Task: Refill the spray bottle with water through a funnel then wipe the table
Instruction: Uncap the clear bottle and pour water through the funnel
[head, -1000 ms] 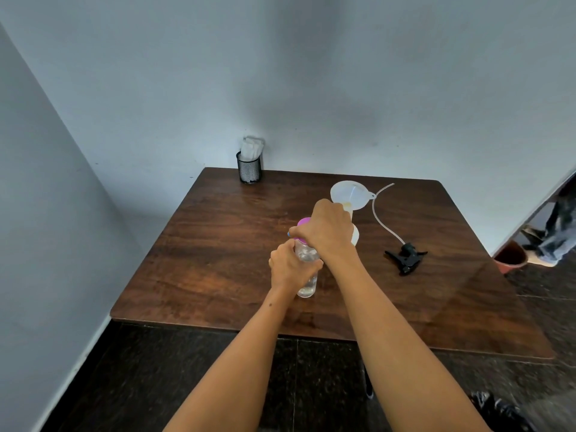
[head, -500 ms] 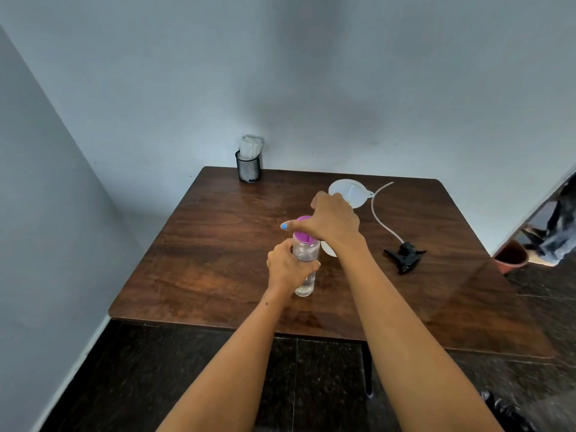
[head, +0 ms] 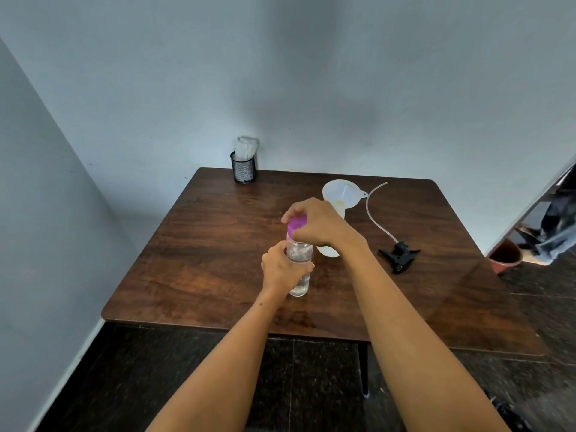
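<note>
You face a dark wooden table (head: 199,244) pushed into a corner of pale blue-grey walls (head: 311,73); dark speckled floor tiles (head: 156,385) lie beneath you.

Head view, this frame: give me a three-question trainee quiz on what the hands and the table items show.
1. True or false: the left hand grips the clear water bottle standing on the table.
2. What does the right hand pinch? A) purple cap B) white funnel C) black spray trigger
3. Fill in: the spray trigger lies on the table with its ____ attached.

Key:
1. True.
2. A, the purple cap; the funnel sits in the white spray bottle behind.
3. Tube.
</note>
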